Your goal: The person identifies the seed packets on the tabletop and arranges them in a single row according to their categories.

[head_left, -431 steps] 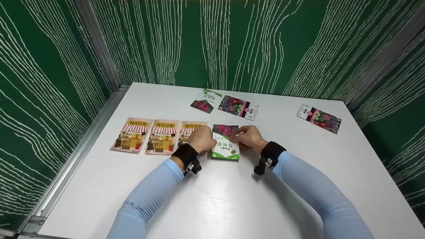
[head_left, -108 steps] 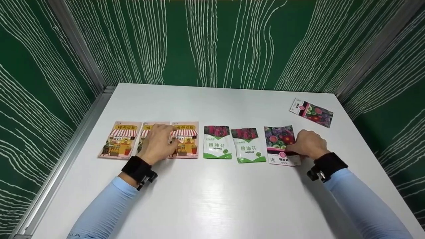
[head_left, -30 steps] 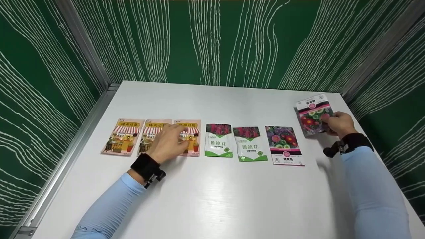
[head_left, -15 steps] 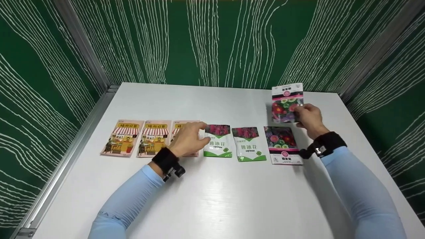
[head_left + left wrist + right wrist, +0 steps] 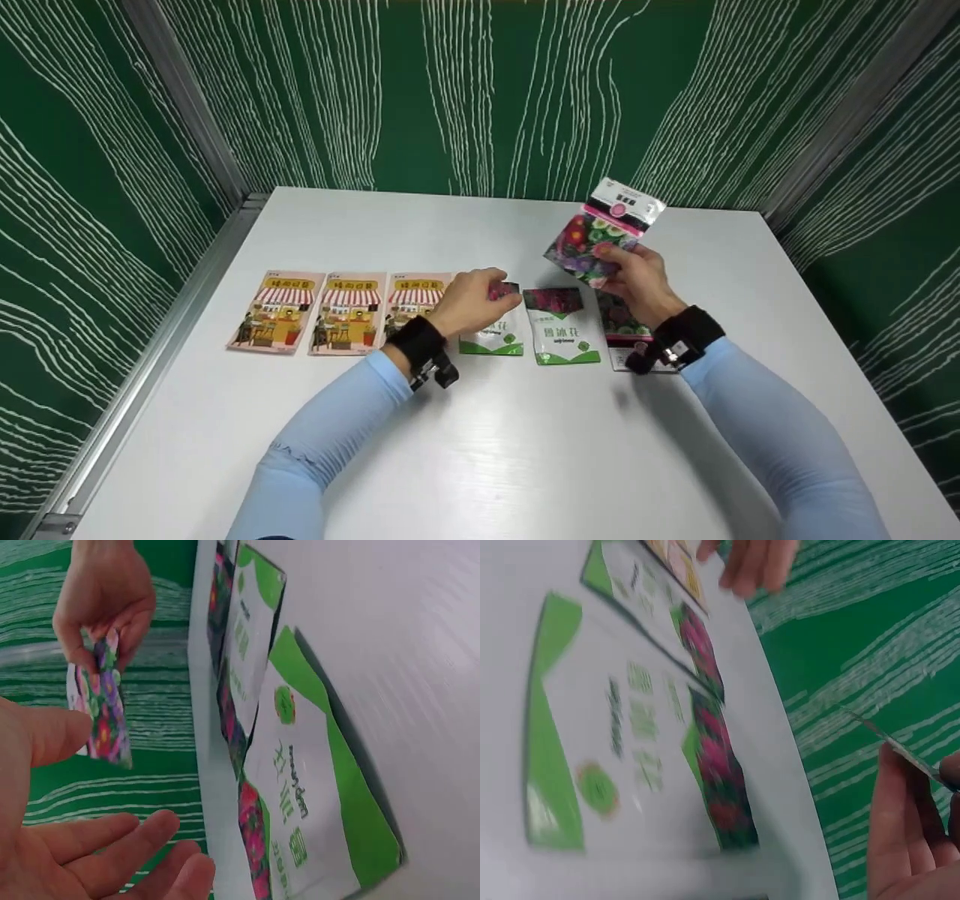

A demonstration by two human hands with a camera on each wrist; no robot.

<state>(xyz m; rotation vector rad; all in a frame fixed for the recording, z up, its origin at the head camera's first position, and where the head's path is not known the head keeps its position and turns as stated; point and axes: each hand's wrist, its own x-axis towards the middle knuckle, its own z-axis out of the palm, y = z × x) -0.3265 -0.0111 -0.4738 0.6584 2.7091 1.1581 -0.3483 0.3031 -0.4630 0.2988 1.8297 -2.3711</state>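
My right hand (image 5: 641, 285) pinches a flower-printed seed packet (image 5: 600, 229) between thumb and fingers, tilted and raised over the row. Its white labelled end points up and away. My left hand (image 5: 472, 304) hovers with spread, relaxed fingers above the left green-and-white seed packet (image 5: 491, 341), partly covering it. In the left wrist view its fingers (image 5: 112, 847) hold nothing. Beside that lies a second green-and-white packet (image 5: 566, 334). Another flower-printed packet (image 5: 626, 322) lies at the row's right end, partly hidden by my right hand and wrist.
Three pink shopfront packets (image 5: 349, 315) lie side by side on the left of the white table (image 5: 480, 450). Green walls with white lines (image 5: 555, 97) rise behind the table and at both sides.
Packets from the back have joined the row. My right hand has picked up the last back-right packet, turned it and carried it left. My left hand has moved right, off the pink packets.
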